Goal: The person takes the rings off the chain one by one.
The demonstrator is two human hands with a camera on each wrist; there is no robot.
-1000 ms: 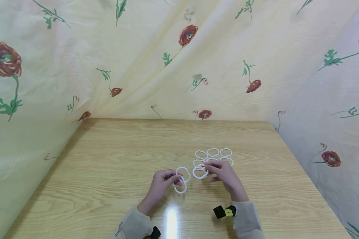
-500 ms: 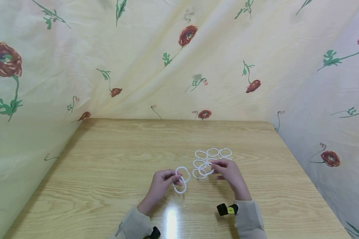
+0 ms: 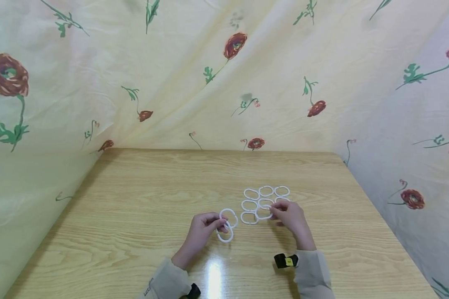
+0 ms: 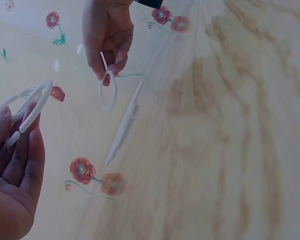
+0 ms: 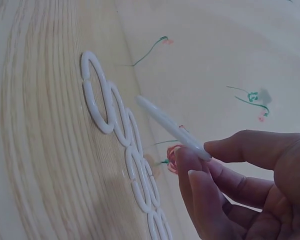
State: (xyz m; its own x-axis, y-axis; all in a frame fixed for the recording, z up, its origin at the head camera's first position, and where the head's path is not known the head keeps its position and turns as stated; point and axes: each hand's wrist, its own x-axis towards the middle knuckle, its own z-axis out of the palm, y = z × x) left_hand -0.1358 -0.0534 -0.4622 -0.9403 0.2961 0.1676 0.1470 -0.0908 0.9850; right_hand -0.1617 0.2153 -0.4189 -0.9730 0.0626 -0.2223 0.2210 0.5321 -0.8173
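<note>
My left hand [image 3: 205,226] pinches a pair of white split rings [image 3: 225,241] that cross each other and look hooked together. In the left wrist view a small gap shows in one held ring [image 4: 36,107]. My right hand [image 3: 292,218] holds another white split ring [image 3: 263,219] between thumb and fingertips. The right wrist view shows that ring [image 5: 172,127] nearly edge-on, tilted and raised off the table. Several like rings [image 3: 248,224] lie flat in close rows below and beyond the right hand, which partly hides the rightmost ones.
The wooden table [image 3: 134,182] reaches back to a flowered cloth [image 3: 179,83] hung behind it and along both sides. Black wrist cameras [image 3: 280,261] sit at both cuffs. A bright reflection lies on the table between the forearms.
My right hand has moved to the right with its ring, from over the near-left ring on the table to beside it. The left hand and its two rings have stayed put.
</note>
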